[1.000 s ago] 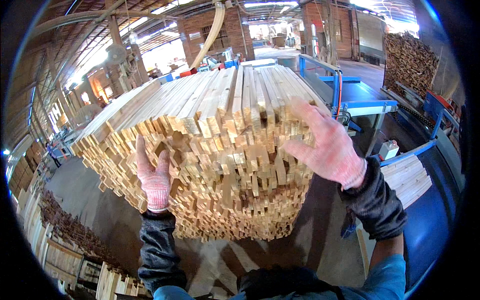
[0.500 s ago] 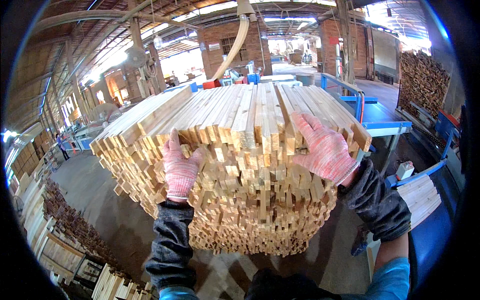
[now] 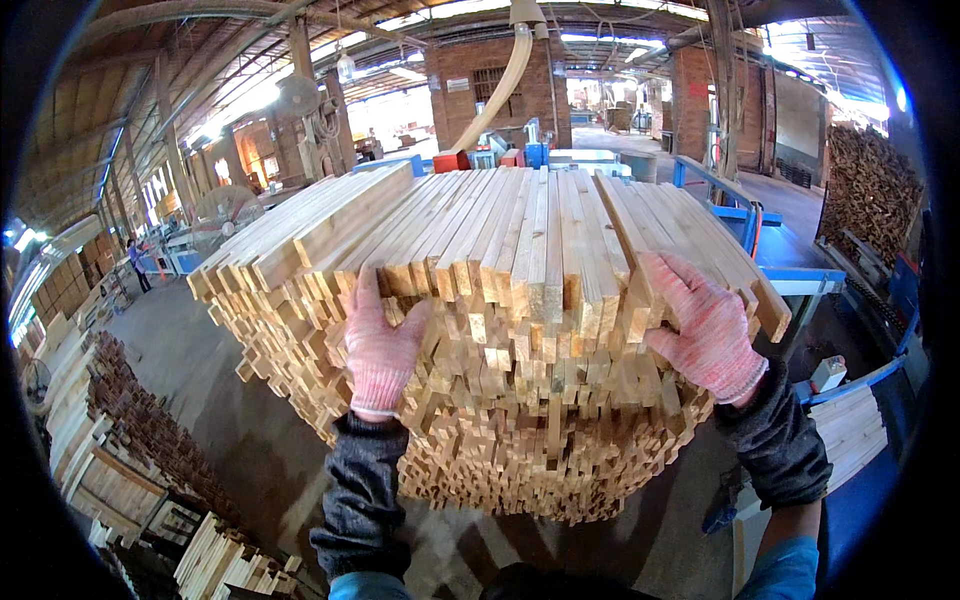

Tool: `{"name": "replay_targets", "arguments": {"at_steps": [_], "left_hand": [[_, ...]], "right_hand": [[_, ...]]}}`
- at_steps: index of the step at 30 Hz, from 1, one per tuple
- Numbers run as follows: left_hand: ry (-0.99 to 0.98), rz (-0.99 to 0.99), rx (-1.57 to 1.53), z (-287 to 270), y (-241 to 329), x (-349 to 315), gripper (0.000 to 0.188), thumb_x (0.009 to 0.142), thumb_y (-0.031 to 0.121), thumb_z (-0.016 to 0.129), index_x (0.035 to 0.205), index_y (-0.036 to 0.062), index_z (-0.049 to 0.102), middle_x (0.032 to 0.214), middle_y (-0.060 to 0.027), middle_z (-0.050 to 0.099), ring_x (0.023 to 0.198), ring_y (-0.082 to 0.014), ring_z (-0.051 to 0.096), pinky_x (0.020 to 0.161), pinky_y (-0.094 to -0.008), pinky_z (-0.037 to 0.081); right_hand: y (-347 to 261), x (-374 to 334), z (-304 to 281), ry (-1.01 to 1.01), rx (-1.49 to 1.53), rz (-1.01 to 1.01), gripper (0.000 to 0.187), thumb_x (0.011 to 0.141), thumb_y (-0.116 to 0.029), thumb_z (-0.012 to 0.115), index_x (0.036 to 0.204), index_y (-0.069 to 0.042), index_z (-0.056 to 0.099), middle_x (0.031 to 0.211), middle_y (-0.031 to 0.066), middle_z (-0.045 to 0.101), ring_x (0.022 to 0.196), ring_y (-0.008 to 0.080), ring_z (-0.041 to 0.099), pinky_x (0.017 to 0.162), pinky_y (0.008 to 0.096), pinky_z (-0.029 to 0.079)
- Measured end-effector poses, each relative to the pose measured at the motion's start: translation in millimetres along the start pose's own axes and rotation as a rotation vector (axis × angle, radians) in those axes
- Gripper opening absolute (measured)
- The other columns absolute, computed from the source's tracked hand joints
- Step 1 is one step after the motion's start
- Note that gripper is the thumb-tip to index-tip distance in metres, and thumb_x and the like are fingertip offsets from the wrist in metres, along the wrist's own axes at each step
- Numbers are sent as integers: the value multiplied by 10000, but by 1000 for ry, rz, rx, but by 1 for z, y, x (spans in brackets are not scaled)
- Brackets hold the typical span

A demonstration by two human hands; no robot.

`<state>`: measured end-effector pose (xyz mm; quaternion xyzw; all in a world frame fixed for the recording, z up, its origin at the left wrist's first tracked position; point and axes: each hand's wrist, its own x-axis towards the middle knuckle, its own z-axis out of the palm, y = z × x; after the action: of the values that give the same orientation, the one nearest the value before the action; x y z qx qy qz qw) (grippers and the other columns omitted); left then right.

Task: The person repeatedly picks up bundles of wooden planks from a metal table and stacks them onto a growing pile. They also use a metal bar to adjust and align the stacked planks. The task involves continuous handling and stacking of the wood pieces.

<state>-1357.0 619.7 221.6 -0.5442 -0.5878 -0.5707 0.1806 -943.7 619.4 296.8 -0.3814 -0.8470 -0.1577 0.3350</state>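
Observation:
A big stack of pale wooden strips [image 3: 500,225] fills the middle, its front a mass of uneven square ends. My left hand [image 3: 380,345], in a pink-and-white knit glove, rests against the front ends below the top layer. Its fingers point up and its thumb is spread to the right. Gloved alike, my right hand [image 3: 705,330] lies at the right of the top layer, fingers stretched over the strips' front edge. Its thumb points left, against the ends below. A run of top strips lies between the two hands. Neither hand visibly closes round a strip.
Behind the stack are blue and red machine parts [image 3: 450,160] and a pale hose [image 3: 500,90]. A blue metal frame [image 3: 800,275] stands close on the right, with more strips [image 3: 848,430] below it. Other wood piles [image 3: 150,440] line the lower left. A person [image 3: 137,265] stands far left.
The view has shifted slightly, so the stack and both hands appear further right. Both hands keep nearly the same places on the strips.

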Motion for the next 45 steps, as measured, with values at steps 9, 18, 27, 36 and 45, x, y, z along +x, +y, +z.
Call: {"name": "replay_targets", "arguments": {"at_steps": [9,18,27,36,45], "left_hand": [[-189,-27,25,-5,19,30,1075,729,-16,925,1653,93,385,1347,-133,560,1258,-261,580,1069,-359,506],[-26,114,31,17,11,35,796,681,56,907,1421,70,612,1234,-165,595,1110,-348,653,975,-433,558],[-179,80,315,9,24,37,1086,682,191,968,1604,125,398,1333,-228,569,1211,-437,633,1013,-497,560],[-101,116,75,10,-10,45,772,685,123,925,1399,78,634,1267,-172,586,1142,-376,650,1017,-431,549],[-137,71,-33,-42,24,25,705,693,41,877,1362,8,658,1257,-150,606,1163,-280,648,1039,-369,534]], "right_hand": [[-1,-4,4,40,-24,-27,944,758,-179,871,1597,-120,443,1521,161,559,1259,373,647,1004,436,571],[15,16,-12,-35,21,-35,763,820,-213,809,1524,-108,535,1469,104,600,1182,347,684,981,448,573],[-24,5,-13,4,-380,-104,887,788,-428,847,1525,-65,514,1415,125,596,1294,326,574,1108,504,436],[-21,26,22,-4,-622,-212,630,935,-241,600,1513,-9,504,1168,111,645,1093,288,632,1031,436,453],[-50,7,-9,-4,-661,-274,593,935,-203,564,1474,40,524,1026,90,646,947,242,647,890,377,475]]}}
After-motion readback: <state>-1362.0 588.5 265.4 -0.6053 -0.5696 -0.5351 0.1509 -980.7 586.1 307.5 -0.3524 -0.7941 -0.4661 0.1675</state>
